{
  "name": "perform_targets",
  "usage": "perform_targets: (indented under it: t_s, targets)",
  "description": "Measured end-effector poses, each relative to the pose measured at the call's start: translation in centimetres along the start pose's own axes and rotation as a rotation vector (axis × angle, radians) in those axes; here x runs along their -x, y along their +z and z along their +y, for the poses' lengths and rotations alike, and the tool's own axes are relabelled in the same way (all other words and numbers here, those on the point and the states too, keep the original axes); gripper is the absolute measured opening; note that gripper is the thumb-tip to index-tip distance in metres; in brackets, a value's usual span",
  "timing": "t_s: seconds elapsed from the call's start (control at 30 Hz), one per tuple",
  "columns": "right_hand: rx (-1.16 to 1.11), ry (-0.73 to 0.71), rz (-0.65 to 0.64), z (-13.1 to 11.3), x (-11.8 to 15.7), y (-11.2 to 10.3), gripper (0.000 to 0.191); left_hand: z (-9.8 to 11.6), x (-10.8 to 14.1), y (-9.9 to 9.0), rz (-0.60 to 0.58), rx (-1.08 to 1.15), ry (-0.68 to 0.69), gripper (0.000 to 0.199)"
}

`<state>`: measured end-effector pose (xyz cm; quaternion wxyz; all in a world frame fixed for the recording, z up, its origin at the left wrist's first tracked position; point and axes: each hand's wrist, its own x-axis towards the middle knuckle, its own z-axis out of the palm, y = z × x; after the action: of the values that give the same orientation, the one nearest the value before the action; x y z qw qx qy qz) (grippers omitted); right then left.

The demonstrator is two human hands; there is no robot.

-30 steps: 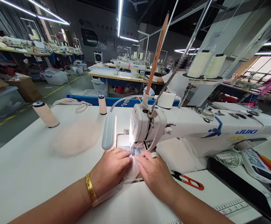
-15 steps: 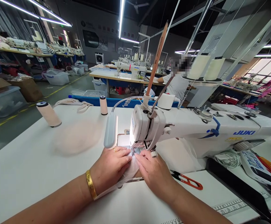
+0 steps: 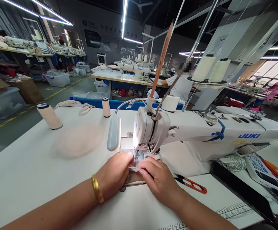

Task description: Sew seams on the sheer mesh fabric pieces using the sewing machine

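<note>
A white sewing machine (image 3: pixel 189 126) stands on the white table, its lit needle area between my hands. Just left of the presser foot (image 3: pixel 136 154), my left hand (image 3: pixel 115 172) is closed on the edge of a thin sheer white fabric (image 3: pixel 134 166). My right hand (image 3: pixel 157 177) pinches the same fabric from the other side, close to the foot. A short span of it stretches between my fingertips. Below that span, a brownish bare part of the machine bed (image 3: pixel 136 178) shows. The fabric's parts inside my fingers are hidden.
Orange-handled thread snips (image 3: pixel 193 185) lie right of my right hand, near a black tray (image 3: pixel 242 191). Sheer fabric (image 3: pixel 182 156) lies behind. At left are a pale fabric piece (image 3: pixel 81 140) and thread spools (image 3: pixel 50 116). A lamp (image 3: pixel 114 133) stands beside the needle. A person (image 3: pixel 181 88) sits beyond.
Both hands have gone from lying flatter on the fabric to pinching its edges. The fabric below the foot has drawn up into a short span, uncovering the bed in front.
</note>
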<state>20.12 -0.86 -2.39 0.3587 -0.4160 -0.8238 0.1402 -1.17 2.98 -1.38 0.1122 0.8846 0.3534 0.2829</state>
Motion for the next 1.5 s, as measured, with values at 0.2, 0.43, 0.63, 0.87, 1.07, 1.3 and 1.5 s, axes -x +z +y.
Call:
perform_targets:
  t_s: [0.2,0.43,0.63,0.87,1.07,1.3,1.5]
  targets:
    - [-0.167,0.248,0.058,-0.7,-0.8,-0.3,0.019,-0.9,-1.2,0.2,-0.078,0.083,-0.013,0.027]
    - [-0.119,0.257,0.065,-0.6,-0.7,-0.4,0.02,-1.7,-1.4,0.3,-0.02,0.001,0.087,0.028]
    - [0.176,-0.06,-0.129,-0.3,0.5,-0.5,0.023,-0.4,-0.4,0.1,0.042,-0.151,0.214,0.03]
    - [0.306,-0.161,-0.161,-0.3,0.9,-1.2,0.024,0.5,1.0,-0.8,-0.025,-0.037,0.276,0.034]
    - [0.334,-0.162,-0.161,-0.1,0.9,-1.0,0.025,0.3,1.0,-0.5,-0.027,-0.048,0.268,0.032]
    - [0.321,-0.13,-0.159,0.3,0.6,-0.6,0.032,-0.2,0.4,-0.5,0.008,-0.106,0.286,0.031]
    - [0.32,-0.146,-0.142,0.2,0.4,-0.6,0.033,-0.3,0.2,-0.6,0.009,-0.098,0.34,0.028]
